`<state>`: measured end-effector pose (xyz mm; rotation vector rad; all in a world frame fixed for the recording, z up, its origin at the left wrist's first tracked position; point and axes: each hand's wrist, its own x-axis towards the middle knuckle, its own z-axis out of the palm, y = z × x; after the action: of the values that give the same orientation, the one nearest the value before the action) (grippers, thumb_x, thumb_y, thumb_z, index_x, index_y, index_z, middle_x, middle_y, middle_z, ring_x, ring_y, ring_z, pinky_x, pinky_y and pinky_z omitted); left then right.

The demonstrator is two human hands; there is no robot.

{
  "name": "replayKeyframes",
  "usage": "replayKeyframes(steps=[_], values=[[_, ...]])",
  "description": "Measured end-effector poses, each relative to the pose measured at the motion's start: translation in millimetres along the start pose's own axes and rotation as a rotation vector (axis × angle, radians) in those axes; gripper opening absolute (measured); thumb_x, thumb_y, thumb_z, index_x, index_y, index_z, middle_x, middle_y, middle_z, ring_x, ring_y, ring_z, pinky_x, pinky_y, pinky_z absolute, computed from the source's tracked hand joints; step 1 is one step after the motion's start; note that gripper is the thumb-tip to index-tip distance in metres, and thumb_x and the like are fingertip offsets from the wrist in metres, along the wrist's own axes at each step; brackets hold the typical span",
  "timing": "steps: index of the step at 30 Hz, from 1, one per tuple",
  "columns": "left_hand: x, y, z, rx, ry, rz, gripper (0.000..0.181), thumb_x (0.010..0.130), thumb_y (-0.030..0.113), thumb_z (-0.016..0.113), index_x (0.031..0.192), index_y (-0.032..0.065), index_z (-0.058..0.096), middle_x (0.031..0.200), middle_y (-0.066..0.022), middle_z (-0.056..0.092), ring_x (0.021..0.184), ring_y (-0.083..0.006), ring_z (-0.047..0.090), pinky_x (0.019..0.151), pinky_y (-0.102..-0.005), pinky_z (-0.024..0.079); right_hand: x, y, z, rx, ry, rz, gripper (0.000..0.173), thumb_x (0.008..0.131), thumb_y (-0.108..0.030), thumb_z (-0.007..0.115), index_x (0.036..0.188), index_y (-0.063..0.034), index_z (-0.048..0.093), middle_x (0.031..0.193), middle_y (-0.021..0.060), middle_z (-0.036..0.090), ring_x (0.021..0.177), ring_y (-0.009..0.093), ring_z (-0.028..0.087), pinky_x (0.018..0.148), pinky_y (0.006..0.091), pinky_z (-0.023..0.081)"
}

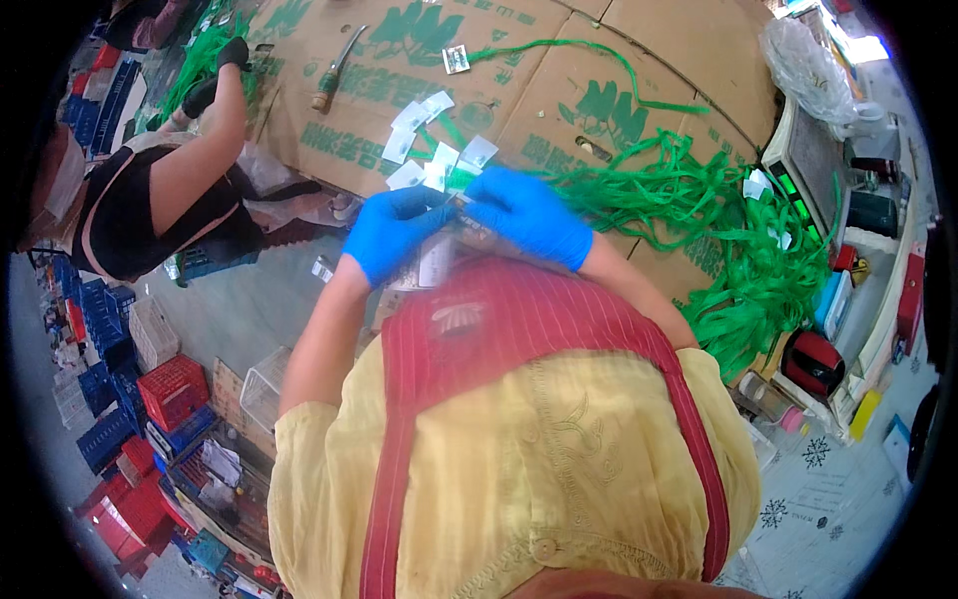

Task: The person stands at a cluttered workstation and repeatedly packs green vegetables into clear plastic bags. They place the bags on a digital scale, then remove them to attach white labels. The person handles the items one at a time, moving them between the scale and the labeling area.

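My left hand [397, 230] and my right hand [528, 217], both in blue gloves, meet close in front of my apron. Their fingertips pinch what looks like a small label [459, 200], mostly hidden by the fingers. Just beyond them, several white labels [443, 155] fan out on the ends of green mesh strips [423, 139]. To the right of my right hand, a tangled heap of green mesh strips [651, 187] spreads over the cardboard [516, 105]. Farther off lies a single green strip [599, 46] with a white label [455, 59] at its end.
A curved knife [338, 71] with a wrapped handle lies on the cardboard. At the left, a co-worker in dark gloves [232, 54] handles more green strips [196, 67]. A clear plastic bag [808, 71] sits at the right edge. Red crates [174, 391] and blue crates stand at lower left.
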<state>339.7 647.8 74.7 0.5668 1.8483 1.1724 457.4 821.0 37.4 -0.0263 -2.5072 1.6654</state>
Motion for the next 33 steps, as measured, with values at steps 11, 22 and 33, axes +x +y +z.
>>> replayKeyframes(steps=[11, 22, 33], values=[[12.3, -4.3, 2.2, -0.133, 0.073, 0.028, 0.021, 0.085, 0.009, 0.065, 0.102, -0.0034, 0.065, 0.089, -0.007, 0.067, 0.08, -0.0095, 0.059, 0.07, -0.0237, 0.048, 2.8, 18.7, 6.4, 0.249, 0.08, 0.119, 0.028, 0.085, -0.03, 0.062, 0.098, -0.0053, 0.064, 0.082, 0.018, 0.062, 0.07, 0.026, 0.061, 0.064, 0.0337, 0.047], [27.0, -20.1, -42.9, -0.298, 0.375, 0.021, 0.026, 0.091, 0.009, 0.053, 0.114, 0.0027, 0.064, 0.088, -0.0016, 0.063, 0.076, -0.0062, 0.056, 0.068, -0.021, 0.046, 99.5, 81.4, -110.6, -0.081, 0.029, 0.316, 0.035, 0.087, -0.033, 0.057, 0.111, -0.0076, 0.063, 0.097, 0.0167, 0.065, 0.092, 0.025, 0.063, 0.082, 0.0361, 0.048], [31.2, -15.7, -16.7, -0.217, 0.736, 0.157, 0.025, 0.095, 0.012, 0.047, 0.105, 0.0009, 0.067, 0.1, -0.0028, 0.066, 0.087, -0.0092, 0.055, 0.082, -0.024, 0.042, 71.7, 13.9, -15.3, 0.295, -0.292, 0.175, 0.032, 0.085, -0.028, 0.064, 0.109, -0.0056, 0.062, 0.102, 0.0099, 0.066, 0.091, 0.02, 0.063, 0.082, 0.0339, 0.048]])
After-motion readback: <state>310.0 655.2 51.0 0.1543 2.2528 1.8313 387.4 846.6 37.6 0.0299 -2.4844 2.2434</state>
